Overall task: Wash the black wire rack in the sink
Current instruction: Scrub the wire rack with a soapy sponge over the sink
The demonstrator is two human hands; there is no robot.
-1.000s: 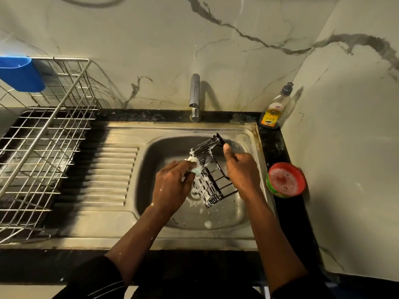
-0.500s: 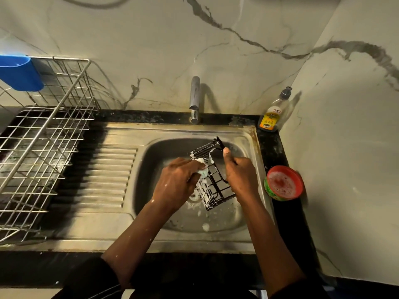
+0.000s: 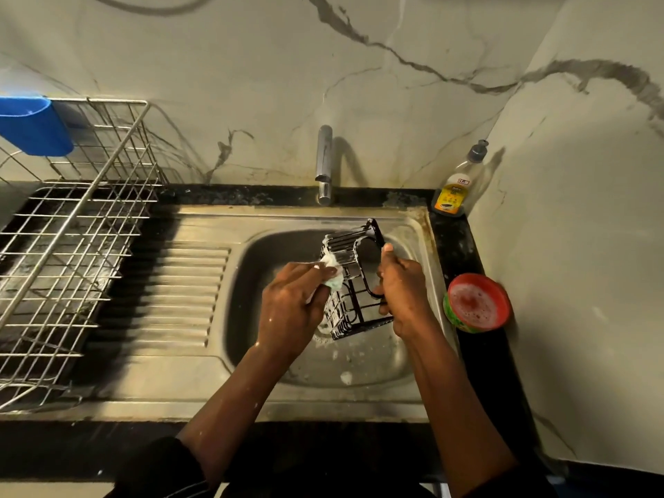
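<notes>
In the head view, the stainless steel sink basin (image 3: 363, 364) is the landmark. The black wire rack (image 3: 354, 285), a small box-shaped basket, is held tilted above the basin floor, clear of it as far as I can tell. The right hand (image 3: 402, 289) grips the rack's right-hand edge, fingers wrapped round the wire and thumb pointing up. The left hand (image 3: 291, 307) pinches a pale, sudsy scrubbing pad (image 3: 332, 274) and presses it against the rack's upper left corner.

White foam coats the top bars and the lower left corner, and flecks of lather lie on the basin floor. No water can be seen coming from the chrome tap (image 3: 324, 163) behind the basin. By these signs the soaping is well under way but probably not complete. Rinsing and setting the rack to drain remain.

Right of the basin stands a round green tub of red dish paste (image 3: 478, 305), and at its back right corner a clear pump bottle with a yellow label (image 3: 454, 188). Left of the basin, beyond the ribbed drainboard (image 3: 172, 300), sits a silver wire dish drainer (image 3: 72, 246).
</notes>
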